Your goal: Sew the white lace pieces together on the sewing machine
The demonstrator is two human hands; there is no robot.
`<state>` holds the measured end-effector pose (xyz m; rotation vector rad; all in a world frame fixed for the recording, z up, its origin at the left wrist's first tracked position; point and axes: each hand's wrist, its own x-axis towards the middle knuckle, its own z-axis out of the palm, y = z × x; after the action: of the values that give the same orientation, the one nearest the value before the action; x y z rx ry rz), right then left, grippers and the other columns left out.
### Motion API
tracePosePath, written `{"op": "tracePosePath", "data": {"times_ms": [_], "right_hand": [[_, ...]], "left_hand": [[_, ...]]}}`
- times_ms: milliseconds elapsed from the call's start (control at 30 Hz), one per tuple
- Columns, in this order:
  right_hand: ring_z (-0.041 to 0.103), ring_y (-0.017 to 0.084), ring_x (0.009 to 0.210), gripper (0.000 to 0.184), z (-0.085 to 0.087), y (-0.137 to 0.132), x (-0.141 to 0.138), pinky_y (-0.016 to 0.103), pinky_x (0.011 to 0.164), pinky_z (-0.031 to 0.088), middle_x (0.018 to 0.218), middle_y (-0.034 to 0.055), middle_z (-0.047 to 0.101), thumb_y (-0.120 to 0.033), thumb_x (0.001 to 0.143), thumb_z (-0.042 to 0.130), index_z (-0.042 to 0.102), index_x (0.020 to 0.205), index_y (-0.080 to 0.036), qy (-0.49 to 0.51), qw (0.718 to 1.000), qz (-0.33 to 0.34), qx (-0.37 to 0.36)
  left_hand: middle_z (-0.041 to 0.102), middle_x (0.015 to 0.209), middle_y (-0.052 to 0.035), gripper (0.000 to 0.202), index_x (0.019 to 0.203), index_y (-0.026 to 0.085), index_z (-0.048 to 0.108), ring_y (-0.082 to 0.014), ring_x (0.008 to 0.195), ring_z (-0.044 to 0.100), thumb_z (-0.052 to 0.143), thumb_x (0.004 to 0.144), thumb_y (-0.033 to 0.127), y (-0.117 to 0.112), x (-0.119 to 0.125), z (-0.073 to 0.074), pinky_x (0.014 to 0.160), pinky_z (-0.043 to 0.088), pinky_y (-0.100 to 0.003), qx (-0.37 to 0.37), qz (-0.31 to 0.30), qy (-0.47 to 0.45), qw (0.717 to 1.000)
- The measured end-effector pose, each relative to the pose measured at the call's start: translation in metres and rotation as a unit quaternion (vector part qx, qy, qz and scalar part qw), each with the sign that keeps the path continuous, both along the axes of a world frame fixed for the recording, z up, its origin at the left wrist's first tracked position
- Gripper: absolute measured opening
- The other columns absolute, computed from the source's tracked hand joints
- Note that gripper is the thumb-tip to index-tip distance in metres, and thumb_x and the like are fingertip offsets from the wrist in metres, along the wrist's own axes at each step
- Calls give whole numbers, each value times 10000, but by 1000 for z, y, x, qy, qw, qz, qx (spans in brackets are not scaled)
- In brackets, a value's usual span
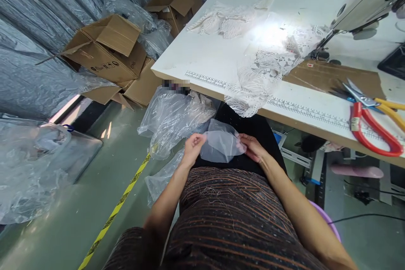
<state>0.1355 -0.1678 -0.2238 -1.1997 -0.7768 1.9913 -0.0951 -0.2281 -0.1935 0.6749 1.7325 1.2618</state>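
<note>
A small piece of sheer white fabric (221, 145) is spread between my two hands, above my lap. My left hand (193, 147) pinches its left edge between thumb and fingers. At the right edge, my right hand (251, 147) grips the same piece, and some fingers show through the thin material. White lace fabric (249, 86) lies on the table in front of me and hangs over its front edge, just beyond my hands. Its far end reaches the needle area of a sewing machine (357, 8).
Red-handled scissors (368, 122) lie on the white table (190, 57) at the right, by a brown cardboard sheet (344, 78). Cardboard boxes (107, 50) and clear plastic bags (177, 112) crowd the left side. Yellow-black tape (120, 204) marks the floor.
</note>
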Motion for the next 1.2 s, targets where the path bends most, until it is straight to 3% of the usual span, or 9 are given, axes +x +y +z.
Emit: {"op": "tracePosePath", "data": {"times_ms": [267,400,500,633,767,833,1000,1100,1200], "right_hand": [[649,172,620,273,3,-8,-4,267,512,509,717,49,678,-458,779,686,621,797,-194,-93,993,39,55],[609,258,1050,350,21,-4,2,381,833,524,1062,106,672,-511,798,645,644,978,-211,-160,979,-8,126],[540,268,1181,498,38,-5,3,414,954,464,1207,120,626,-618,822,553,644,1102,-217,-157,973,-13,167],[658,250,896,761,49,-12,-2,405,773,518,935,120,699,-797,818,277,685,1033,-192,-35,990,71,113],[608,189,640,555,43,-10,-9,319,610,491,736,42,666,-660,649,685,678,949,-193,-87,986,32,138],[594,193,633,461,38,-2,-13,315,593,483,698,37,648,-606,633,711,668,846,-199,-136,976,-8,169],[584,209,591,404,26,9,-16,366,606,500,708,31,634,-518,637,705,662,896,-211,-242,942,-88,213],[646,255,677,412,14,10,-10,412,690,536,804,63,677,-529,712,633,669,981,-219,-305,915,-109,239],[680,330,915,379,-1,14,1,464,856,537,921,100,719,-532,783,544,706,969,-245,-348,893,-105,265]], "left_hand": [[577,651,42,201,799,186,496,-103,597,649,651,786,313,2,-93,62,586,540,-205,69,153,-12,986],[612,667,28,346,918,167,600,-125,530,645,764,713,393,0,-52,93,462,521,-204,37,-18,-72,997],[601,633,32,411,930,176,604,-131,493,638,778,699,468,2,-1,105,442,531,-214,8,-172,-172,970],[604,674,18,440,964,171,603,-128,528,638,733,728,519,15,44,90,492,554,-238,16,-225,-217,950],[614,698,-6,427,931,167,585,-143,560,624,657,759,550,34,52,57,465,507,-232,38,-156,-18,987],[607,683,-2,384,951,179,572,-156,548,612,666,753,494,41,48,43,464,496,-249,61,-133,26,989],[682,935,-81,301,1026,209,619,-270,908,679,654,757,339,46,36,24,816,564,-430,107,-106,263,953],[658,1018,-93,231,1027,234,655,-275,992,660,606,816,313,50,28,33,839,567,-423,171,-99,362,911],[624,968,-73,169,1011,252,663,-227,912,657,577,866,252,66,18,70,779,574,-359,273,-49,435,857]]}}
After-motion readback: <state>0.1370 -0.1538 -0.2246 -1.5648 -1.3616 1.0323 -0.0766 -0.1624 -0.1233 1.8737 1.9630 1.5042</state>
